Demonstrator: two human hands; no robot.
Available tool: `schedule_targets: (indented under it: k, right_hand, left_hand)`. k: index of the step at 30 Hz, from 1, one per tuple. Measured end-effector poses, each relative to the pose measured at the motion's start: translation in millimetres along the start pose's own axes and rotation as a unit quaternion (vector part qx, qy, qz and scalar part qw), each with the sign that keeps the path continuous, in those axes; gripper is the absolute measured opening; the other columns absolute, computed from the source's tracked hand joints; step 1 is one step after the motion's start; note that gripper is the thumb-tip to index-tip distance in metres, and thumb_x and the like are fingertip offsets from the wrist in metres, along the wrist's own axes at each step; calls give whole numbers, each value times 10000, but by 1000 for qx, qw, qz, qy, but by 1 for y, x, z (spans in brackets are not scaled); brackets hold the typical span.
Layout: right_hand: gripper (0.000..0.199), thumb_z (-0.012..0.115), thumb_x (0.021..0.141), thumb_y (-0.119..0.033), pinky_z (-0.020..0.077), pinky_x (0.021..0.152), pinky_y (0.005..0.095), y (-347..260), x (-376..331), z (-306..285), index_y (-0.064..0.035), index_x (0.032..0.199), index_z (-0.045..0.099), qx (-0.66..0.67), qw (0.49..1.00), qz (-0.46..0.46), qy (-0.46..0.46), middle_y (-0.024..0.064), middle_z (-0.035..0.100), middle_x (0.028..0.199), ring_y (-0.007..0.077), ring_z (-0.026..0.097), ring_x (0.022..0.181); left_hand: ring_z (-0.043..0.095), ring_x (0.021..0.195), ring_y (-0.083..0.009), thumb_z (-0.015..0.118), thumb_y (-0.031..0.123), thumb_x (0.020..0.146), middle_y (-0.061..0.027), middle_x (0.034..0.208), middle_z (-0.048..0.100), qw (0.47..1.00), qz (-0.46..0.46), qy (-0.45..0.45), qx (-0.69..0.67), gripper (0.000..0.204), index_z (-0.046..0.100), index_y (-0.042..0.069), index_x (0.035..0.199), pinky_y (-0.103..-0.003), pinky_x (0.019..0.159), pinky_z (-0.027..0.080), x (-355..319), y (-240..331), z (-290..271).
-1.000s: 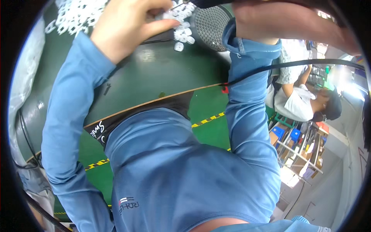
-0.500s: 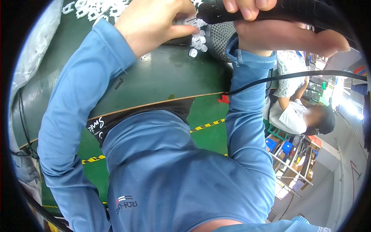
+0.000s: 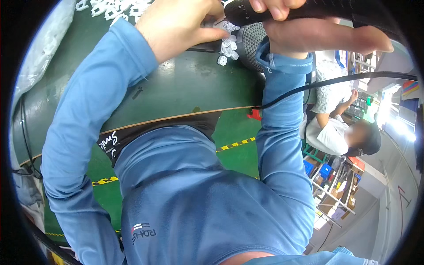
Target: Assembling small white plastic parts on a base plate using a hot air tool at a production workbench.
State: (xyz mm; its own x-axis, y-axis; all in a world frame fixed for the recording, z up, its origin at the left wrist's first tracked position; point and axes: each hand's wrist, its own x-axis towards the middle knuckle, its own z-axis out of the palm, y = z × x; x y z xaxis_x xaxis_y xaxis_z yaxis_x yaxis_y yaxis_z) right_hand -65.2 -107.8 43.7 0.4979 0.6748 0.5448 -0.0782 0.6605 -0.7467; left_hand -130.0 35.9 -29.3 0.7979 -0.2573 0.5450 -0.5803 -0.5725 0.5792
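A black electric screwdriver (image 3: 313, 12) lies nearly level at the top edge, its thin bit pointing left. My right hand (image 3: 304, 35) is wrapped round its body, thumb stretched along the lower side. At the bit's tip my left hand (image 3: 187, 26) is closed, thumb and fingers pinched together. Whatever it holds is mostly hidden by the fingers; a small clear edge shows beside the bit. Small clear plastic pieces (image 3: 228, 48) lie in a pile just right of the left thumb. White plastic parts (image 3: 115, 8) are heaped on the table beyond my left wrist.
A dark textured round object (image 3: 253, 46) stands by my right wrist. The green table (image 3: 176, 95) has a wooden front edge. A black cable (image 3: 344, 80) crosses my right forearm. A plastic bag (image 3: 44, 57) hangs at the left. Another person (image 3: 327, 132) sits at the right, near shelves (image 3: 338, 185).
The view has shifted slightly. Both hands keep nearly the same pose, with the screwdriver bit still at the left fingertips. The other person's forearm has moved a little.
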Motion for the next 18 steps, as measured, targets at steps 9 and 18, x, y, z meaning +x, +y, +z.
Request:
schedule_targets:
  k: [9, 18]
  right_hand:
    - [931, 426, 839, -918, 459, 471, 313, 7, 1, 2, -59, 1167, 571, 137, 975, -41, 172, 87, 560, 664, 183, 528, 490]
    - [858, 411, 933, -825, 455, 479, 290, -63, -17, -49, -71, 1285, 619, -205, 966, -158, -12, 23, 572, 772, 139, 537, 554]
  left_hand:
    - [591, 945, -344, 835, 256, 793, -121, 976, 650, 1000, -22, 5, -5, 332, 706, 41, 1011, -430, 857, 466, 0, 5, 3]
    - [555, 835, -159, 814, 54, 819, -61, 919, 611, 996, -28, -37, -76, 280, 709, -4, 1072, -282, 777, 462, -2, 1, -4]
